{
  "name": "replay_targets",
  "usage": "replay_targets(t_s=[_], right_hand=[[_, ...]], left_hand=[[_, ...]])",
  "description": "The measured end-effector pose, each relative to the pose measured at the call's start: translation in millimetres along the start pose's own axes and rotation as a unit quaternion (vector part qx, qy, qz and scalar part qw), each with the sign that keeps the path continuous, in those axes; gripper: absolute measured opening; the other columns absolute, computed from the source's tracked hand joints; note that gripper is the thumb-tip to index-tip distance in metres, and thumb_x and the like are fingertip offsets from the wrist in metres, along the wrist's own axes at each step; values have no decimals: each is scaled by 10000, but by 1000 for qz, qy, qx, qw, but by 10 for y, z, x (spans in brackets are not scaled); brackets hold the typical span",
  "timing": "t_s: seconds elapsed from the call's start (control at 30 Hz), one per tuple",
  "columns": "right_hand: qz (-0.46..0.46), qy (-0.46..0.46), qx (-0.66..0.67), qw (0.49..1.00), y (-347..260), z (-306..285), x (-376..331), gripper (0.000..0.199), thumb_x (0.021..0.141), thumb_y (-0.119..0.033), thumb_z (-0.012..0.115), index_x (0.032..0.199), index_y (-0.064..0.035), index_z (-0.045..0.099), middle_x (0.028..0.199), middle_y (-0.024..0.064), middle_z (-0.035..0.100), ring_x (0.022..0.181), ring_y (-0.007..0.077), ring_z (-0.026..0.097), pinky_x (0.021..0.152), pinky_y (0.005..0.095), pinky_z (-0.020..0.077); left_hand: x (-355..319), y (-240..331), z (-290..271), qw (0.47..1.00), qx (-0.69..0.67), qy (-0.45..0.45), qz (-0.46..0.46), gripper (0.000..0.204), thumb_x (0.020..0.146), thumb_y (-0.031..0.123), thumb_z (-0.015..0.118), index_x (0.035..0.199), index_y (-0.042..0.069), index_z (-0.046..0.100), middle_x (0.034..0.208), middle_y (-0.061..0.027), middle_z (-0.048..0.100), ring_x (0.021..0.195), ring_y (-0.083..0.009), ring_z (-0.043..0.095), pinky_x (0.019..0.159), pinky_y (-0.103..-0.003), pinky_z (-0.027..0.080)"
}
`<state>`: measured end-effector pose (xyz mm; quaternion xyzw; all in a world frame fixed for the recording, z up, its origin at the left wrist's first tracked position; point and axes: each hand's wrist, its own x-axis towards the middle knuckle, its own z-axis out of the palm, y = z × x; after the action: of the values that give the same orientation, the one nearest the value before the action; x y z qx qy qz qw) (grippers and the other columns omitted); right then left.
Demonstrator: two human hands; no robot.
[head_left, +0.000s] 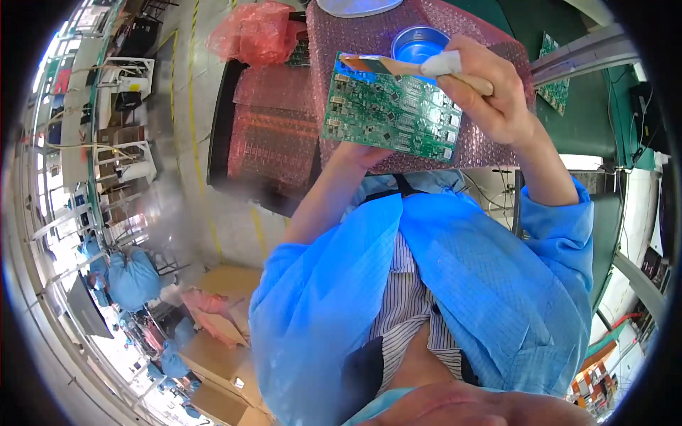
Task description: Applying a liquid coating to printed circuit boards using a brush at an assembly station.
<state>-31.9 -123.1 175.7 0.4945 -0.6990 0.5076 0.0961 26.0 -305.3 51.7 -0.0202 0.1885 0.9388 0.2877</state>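
Board, green, printed circuit (398,117), one: in the head view, located upper centre, tilted, its face toward the camera, populated with small chips and a row of pale connectors along the right edge; a bright blue patch (357,74) marks its upper left corner. Left hand (364,155): under the board's lower edge, mostly covered by it; fingers hidden, so how far they are bent cannot be told. Right hand (497,96): closed, fingers and thumb pinching a flat brush (442,64) with a wooden handle and a white wrapping around it; the bristle end lies over the board's blue corner, contact not certain. Round tin (419,44), open, blue-lit inside: just behind the board, partly covered by brush and hand. Pink bubble wrap (511,58): spread beneath tin and board. Pale rounded object (359,6): at the top edge, cut off. Crumpled pink bag (256,35): left of the wrap. Further green boards (554,78): on the right, well apart. Jacket (490,270), light blue, over a striped shirt (399,298): on the wearer. Cardboard boxes (217,358): lower left. Co-workers in blue (133,280): far left.
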Motion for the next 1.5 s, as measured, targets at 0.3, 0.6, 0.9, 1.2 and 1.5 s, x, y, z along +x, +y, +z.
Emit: replay_targets(t_s=[0.3,0.6,0.9,1.2,1.5], right_hand=[[29,-91,-50,994,43,-59,-87,150,787,-38,526,920,30,543,754,95,498,660,164,470,565,266,363],[254,185,153,937,65,183,-224,195,841,-125,498,961,18,555,881,37,565,732,73,507,675,203,409],[247,150,122,949,97,251,-307,165,838,-109,494,933,5,565,836,27,570,706,57,509,640,189,412],[271,113,158,943,119,183,-244,207,853,-146,469,949,14,557,845,34,571,766,56,517,685,188,413],[192,-4,110,975,62,-66,-187,175,839,-97,487,952,25,543,901,55,557,813,111,514,721,219,404]], left_hand=[[-39,35,-44,1000,-13,-8,6,452,853,358,432,1189,57,403,1168,-111,477,1058,-240,484,882,-423,408],[-34,-40,-261,998,0,63,19,384,855,308,444,1122,33,447,1087,-115,525,975,-235,534,812,-399,462],[-52,2,-219,995,31,88,34,462,803,387,498,1134,66,460,1109,-102,516,1021,-238,497,882,-413,400],[-114,79,-291,998,18,62,27,370,801,298,528,1070,48,483,1043,-102,542,945,-231,538,803,-401,458],[-185,154,-392,999,23,29,24,364,796,294,536,1057,44,490,1028,-103,551,931,-229,543,784,-412,460]])
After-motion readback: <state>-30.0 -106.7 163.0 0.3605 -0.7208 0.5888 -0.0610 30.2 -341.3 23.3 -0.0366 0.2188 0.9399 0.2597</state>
